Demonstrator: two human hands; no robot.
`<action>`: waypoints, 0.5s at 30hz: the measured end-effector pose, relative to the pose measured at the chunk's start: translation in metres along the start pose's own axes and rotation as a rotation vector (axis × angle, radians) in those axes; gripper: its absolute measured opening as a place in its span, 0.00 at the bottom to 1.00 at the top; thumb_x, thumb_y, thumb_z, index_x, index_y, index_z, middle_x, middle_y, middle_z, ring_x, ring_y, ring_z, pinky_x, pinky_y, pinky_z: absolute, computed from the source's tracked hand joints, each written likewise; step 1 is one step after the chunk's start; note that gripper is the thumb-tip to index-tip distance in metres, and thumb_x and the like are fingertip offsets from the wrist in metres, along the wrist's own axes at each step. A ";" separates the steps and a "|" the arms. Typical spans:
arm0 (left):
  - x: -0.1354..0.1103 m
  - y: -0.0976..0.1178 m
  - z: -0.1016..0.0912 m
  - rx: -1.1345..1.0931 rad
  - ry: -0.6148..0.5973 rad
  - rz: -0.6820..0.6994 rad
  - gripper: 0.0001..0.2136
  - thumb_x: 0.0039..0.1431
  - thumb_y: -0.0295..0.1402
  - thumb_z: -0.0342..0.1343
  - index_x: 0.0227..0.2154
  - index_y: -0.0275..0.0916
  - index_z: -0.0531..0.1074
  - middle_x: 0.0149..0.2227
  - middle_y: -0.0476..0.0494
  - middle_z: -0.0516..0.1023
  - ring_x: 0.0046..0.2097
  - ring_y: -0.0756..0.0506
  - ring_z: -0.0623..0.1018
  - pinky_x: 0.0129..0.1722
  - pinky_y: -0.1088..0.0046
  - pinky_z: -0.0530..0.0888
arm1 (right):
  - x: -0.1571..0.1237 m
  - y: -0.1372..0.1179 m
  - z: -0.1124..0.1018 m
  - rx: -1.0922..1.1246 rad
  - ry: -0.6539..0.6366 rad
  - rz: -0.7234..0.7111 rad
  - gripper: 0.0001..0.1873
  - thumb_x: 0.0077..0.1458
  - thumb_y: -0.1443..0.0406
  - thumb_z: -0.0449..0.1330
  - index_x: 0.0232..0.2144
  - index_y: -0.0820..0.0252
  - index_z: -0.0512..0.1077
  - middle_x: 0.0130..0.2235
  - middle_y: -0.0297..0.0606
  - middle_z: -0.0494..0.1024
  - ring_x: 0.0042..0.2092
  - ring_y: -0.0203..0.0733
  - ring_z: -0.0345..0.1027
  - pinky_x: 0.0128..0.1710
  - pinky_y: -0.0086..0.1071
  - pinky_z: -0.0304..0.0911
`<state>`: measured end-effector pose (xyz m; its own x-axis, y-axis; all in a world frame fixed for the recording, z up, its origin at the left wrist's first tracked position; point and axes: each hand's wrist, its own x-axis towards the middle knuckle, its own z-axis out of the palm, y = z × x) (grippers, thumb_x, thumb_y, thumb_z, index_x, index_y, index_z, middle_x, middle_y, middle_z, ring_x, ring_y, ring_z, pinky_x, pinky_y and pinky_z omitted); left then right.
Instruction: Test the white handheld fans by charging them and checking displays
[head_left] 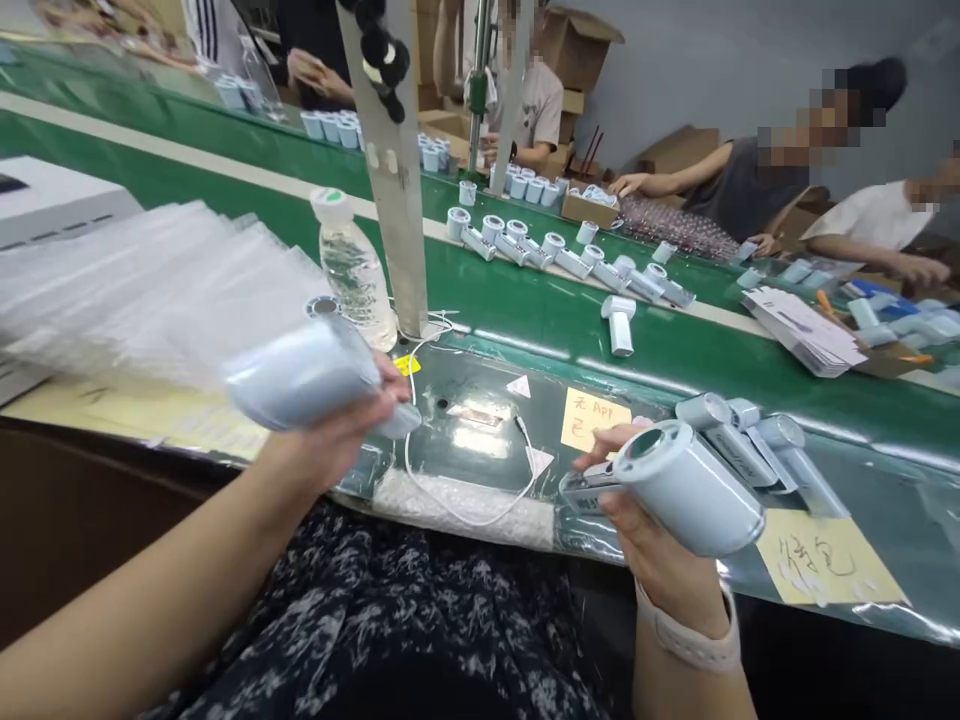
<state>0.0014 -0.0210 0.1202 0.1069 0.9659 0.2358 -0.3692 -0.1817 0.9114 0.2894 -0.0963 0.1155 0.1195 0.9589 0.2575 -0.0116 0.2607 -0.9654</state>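
Note:
My left hand (pixel 341 430) is closed on a pale blue handheld device (pixel 300 375) with a thick barrel, blurred by motion and tilted over the table's near edge. In my right hand (pixel 660 545) is a second pale blue device (pixel 697 490), its round open end facing up and left and its handle pointing left between the fingers. Right behind that hand lies a cluster of similar devices (pixel 739 450). A white cable (pixel 469 518) loops over the table between my hands, beside a strip of bubble wrap (pixel 465 510).
Clear plastic bags (pixel 150 290) are piled at left, by a water bottle (pixel 352 265) and a metal post (pixel 397 200). Handwritten yellow notes (pixel 829 560) lie at right. More devices (pixel 570 260) line the green conveyor belt (pixel 525 320). Several people work across it, near white leaflets (pixel 806 330).

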 end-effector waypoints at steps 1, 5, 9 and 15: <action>-0.001 -0.002 0.005 -0.028 -0.058 -0.046 0.15 0.47 0.39 0.73 0.35 0.42 0.77 0.28 0.51 0.75 0.33 0.49 0.76 0.36 0.74 0.76 | 0.001 0.002 0.002 -0.012 0.055 0.052 0.34 0.46 0.62 0.76 0.55 0.52 0.72 0.41 0.39 0.77 0.42 0.50 0.74 0.41 0.44 0.74; -0.008 -0.011 0.043 -0.147 -0.303 -0.223 0.28 0.47 0.55 0.70 0.44 0.39 0.78 0.35 0.42 0.80 0.36 0.45 0.79 0.36 0.70 0.78 | 0.004 0.014 0.033 -0.090 0.181 0.174 0.56 0.51 0.53 0.73 0.72 0.53 0.46 0.54 0.49 0.77 0.50 0.54 0.75 0.53 0.51 0.71; -0.020 -0.020 0.083 -0.011 -0.163 -0.144 0.42 0.39 0.64 0.68 0.54 0.43 0.74 0.45 0.39 0.81 0.54 0.34 0.77 0.57 0.61 0.74 | -0.009 0.022 0.065 -0.081 -0.097 0.074 0.56 0.55 0.45 0.66 0.73 0.56 0.42 0.72 0.53 0.53 0.70 0.58 0.53 0.70 0.56 0.50; -0.002 -0.047 0.083 0.342 -0.164 -0.131 0.38 0.48 0.66 0.59 0.54 0.44 0.73 0.59 0.36 0.72 0.62 0.27 0.68 0.65 0.49 0.63 | 0.023 0.027 0.025 -0.463 -0.163 0.116 0.59 0.43 0.51 0.75 0.71 0.52 0.53 0.65 0.50 0.68 0.65 0.61 0.62 0.63 0.57 0.60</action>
<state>0.0948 -0.0293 0.1047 0.2885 0.9479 0.1353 -0.0164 -0.1364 0.9905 0.2671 -0.0642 0.0961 -0.0134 0.9932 0.1154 0.4308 0.1099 -0.8957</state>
